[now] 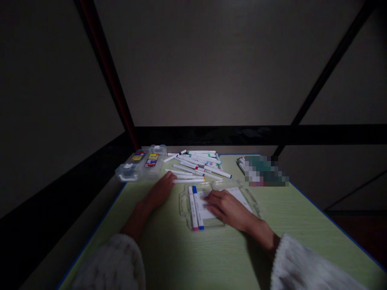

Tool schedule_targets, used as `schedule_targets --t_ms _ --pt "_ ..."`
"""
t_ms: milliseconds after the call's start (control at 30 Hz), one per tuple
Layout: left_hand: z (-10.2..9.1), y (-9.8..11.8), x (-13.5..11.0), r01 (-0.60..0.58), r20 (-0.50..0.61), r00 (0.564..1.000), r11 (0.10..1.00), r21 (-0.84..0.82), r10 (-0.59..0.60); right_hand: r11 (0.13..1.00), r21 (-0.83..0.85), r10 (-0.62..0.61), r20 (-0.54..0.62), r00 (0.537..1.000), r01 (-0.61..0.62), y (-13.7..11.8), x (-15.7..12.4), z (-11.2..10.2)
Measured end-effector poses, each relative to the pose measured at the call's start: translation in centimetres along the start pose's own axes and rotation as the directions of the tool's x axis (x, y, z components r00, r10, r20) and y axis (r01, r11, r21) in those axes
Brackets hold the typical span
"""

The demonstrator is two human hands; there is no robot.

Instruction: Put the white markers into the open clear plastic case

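Note:
A clear plastic case (185, 201) lies open on the green table, with two markers (195, 207) side by side in its left part, one with pink caps and one with blue. My right hand (228, 207) rests flat inside the case to the right of them, fingers stretched out. My left hand (163, 189) reaches to the near edge of a heap of several white markers (196, 165) and its fingers curl at one marker (189, 181) lying crosswise. Whether the fingers grip it I cannot make out.
A second clear case (142, 163) with colourful stickers stands shut at the table's far left corner. A blurred-out object (264, 170) lies at the far right. A dark rail (260, 135) runs behind the table, and the table's blue edge (317, 207) slopes away on the right.

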State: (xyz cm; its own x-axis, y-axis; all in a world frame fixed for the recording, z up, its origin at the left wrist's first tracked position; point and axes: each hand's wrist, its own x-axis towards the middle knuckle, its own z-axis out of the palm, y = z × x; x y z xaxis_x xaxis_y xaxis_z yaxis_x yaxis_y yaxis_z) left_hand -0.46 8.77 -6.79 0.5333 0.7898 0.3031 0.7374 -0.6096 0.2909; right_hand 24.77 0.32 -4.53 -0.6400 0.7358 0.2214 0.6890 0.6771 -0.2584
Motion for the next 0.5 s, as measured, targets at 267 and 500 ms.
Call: schedule_targets --t_ms 267,500 --pt "0.1 0.4 0.1 0.018 -0.061 0.998 1.0 -0.004 -0.018 0.989 -0.03 0.14 -0.105 0.985 -0.144 0.3 -0.1 0.3" --pt "0.3 1.7 0.1 -0.054 -0.025 0.998 0.998 0.037 0.055 0.904 0.164 0.428 -0.349 0.834 -0.395 0.3 -0.1 0.1"
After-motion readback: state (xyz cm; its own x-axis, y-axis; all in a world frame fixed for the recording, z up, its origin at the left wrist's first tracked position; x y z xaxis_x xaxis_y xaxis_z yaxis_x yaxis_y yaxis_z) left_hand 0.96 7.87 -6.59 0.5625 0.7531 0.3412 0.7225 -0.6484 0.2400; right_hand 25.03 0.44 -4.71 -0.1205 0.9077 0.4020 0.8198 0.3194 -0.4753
